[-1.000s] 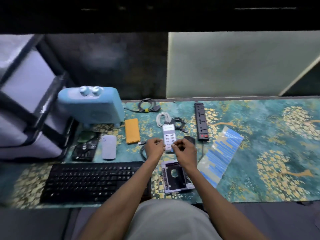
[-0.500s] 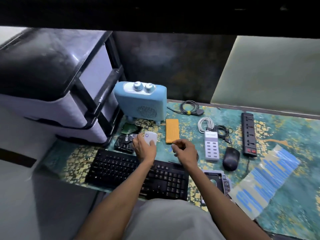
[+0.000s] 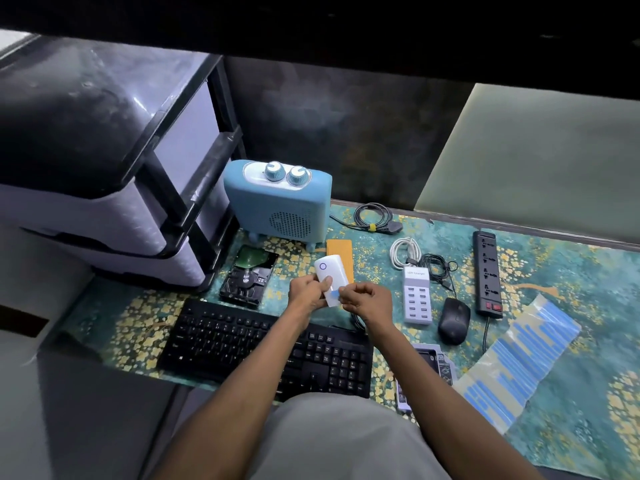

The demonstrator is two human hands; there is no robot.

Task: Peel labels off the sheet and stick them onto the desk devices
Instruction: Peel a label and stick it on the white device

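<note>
The left hand [image 3: 306,293] grips the white power bank [image 3: 330,280] raised off the counter [image 3: 571,271], steadying it while the right hand [image 3: 369,301] pinches a blue label [image 3: 334,293] onto its face; the label sheet [image 3: 519,365] lies right.

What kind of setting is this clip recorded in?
Likely a home desk or worktable: a patterned teal cloth spread with a keyboard, power strip and bare hard drive, and plastic drawers alongside.

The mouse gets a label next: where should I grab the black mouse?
Pinch the black mouse across its narrow flanks, coming from above. It lies flat and clear of the USB charger, so both sides look open and its domed top stays free for a label.
</note>
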